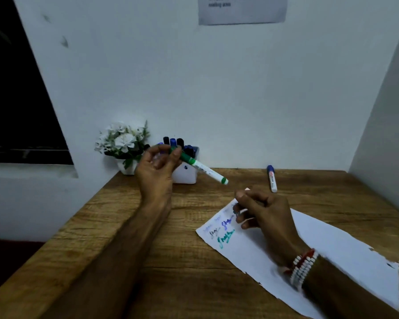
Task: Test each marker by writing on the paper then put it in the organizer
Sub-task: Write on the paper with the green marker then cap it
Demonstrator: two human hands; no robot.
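Observation:
My left hand (158, 168) pinches a green marker (203, 168) by its capped end, raised in front of the white organizer (186, 174); the marker slants down to the right. Several blue and black markers (173, 142) stand in the organizer. My right hand (260, 212), fingers curled, rests on the upper corner of the white paper (332, 247); whether it holds anything is hidden. Scribbles in black, blue and green (224, 231) mark the paper's left corner. A blue marker (271, 178) lies on the table behind the paper.
A white pot of white flowers (122, 146) stands left of the organizer in the corner. The wooden table (148, 249) meets white walls at back and right. A printed sheet (242, 9) hangs on the back wall. A dark window is at left.

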